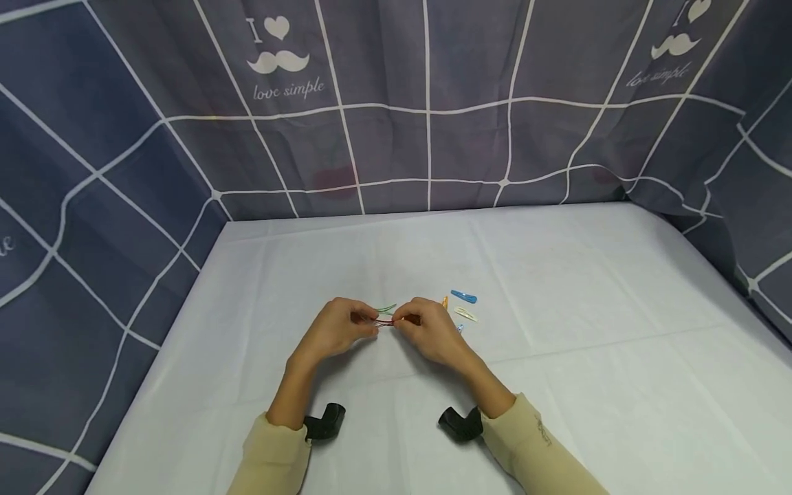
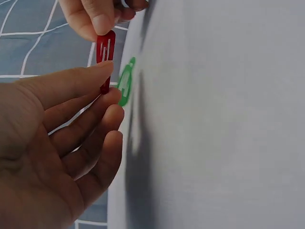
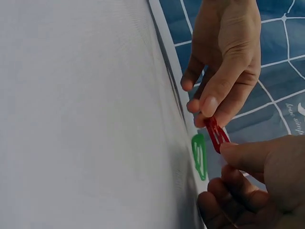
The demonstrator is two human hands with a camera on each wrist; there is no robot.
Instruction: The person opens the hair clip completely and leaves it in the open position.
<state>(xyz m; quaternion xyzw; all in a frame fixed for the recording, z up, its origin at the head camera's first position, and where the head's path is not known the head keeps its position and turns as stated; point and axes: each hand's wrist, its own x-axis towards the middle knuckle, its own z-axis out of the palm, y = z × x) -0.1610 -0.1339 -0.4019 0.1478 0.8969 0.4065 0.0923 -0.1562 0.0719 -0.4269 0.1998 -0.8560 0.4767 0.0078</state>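
Between my two hands is a red snap hair clip point(image 2: 105, 50), pinched at one end by each. My left hand point(image 1: 337, 326) grips one end between thumb and forefinger, its other fingers loosely bent in the left wrist view. The thumb and fingertips of my right hand point(image 1: 430, 330) pinch the opposite end. A green hair clip point(image 3: 199, 156) lies on the white cloth just beyond the hands. Right of my right hand are a blue hair clip point(image 1: 464, 296), a pale yellow one point(image 1: 465, 313) and an orange one point(image 1: 445, 302), partly hidden by the hand.
A white cloth point(image 1: 588, 289) covers the table, with faint creases. Dark grey-blue checked curtains point(image 1: 383, 151) hang behind it and along both sides. A black wrist mount point(image 1: 326, 421) sticks out from the left sleeve, and another black mount point(image 1: 460, 424) from the right.
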